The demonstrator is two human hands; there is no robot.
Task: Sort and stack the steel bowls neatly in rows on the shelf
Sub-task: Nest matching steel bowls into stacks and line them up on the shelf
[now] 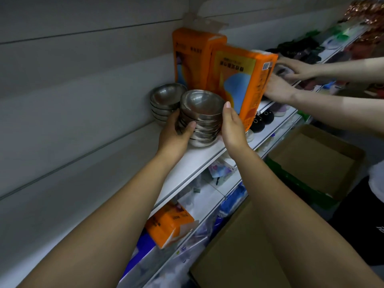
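1. The grey panelled back wall [83, 80] and the long white shelf board [199, 161] look smooth and hard. Tall orange packs [239, 80] crowd the right.
2. The front stack of nested shiny steel bowls [202, 113] stands near the shelf edge, just beside a second steel bowl stack [164, 100]. It is probably stiff, slippery and weighty, so grip it low on both flanks.
3. The left hand [174, 136] curls round its left side. The right hand [232, 127] presses on the right side, with its fingers hidden, so I cannot tell their curl.

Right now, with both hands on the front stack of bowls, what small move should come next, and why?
Probably square up the front stack and slide it back beside the rear stack. The left hand grips its left side, the right hand rests against its right; its bowls sit unevenly, and it stands nearer the front edge of the shelf than the rear stack.
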